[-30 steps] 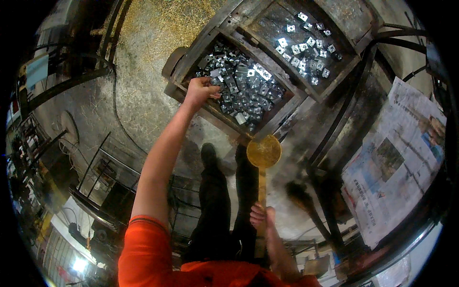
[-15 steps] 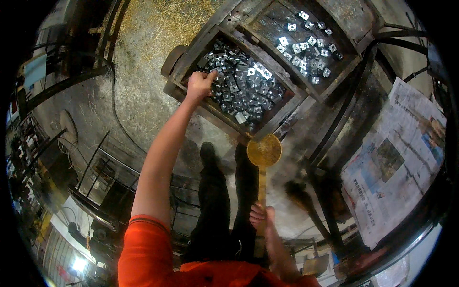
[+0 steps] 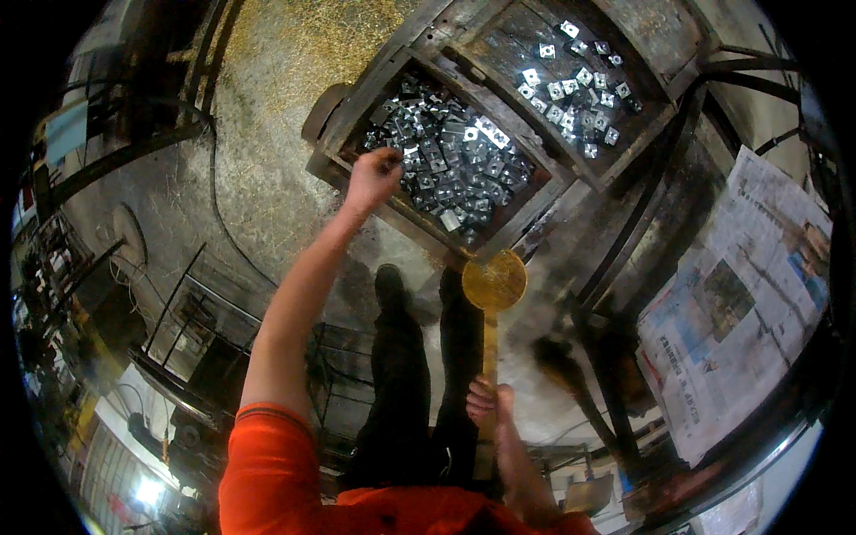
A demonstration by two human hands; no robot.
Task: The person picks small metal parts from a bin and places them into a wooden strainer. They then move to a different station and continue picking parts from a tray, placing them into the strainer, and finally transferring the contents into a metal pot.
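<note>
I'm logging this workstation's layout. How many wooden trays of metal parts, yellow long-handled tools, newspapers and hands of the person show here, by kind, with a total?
Wooden trays holding small square silvery metal pieces: 2, the near tray and the far tray
Yellow round-headed tool with a long wooden handle: 1
Spread newspaper: 1
Bare hands: 2, the left hand over the near tray, the right hand on the tool's handle
Total: 6

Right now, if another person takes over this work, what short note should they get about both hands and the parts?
Left hand: closed over the near wooden tray, at the edge of its pile of small metal parts; what its grip holds cannot be seen.
Right hand: shut on the handle of a long ladle, whose round yellow head sits just below that tray.
Far tray: a thinner scatter of the same parts.
Newspaper: spread at the right.
Done: nothing lies on the ladle.
Left: most parts lie in the near tray.
</note>
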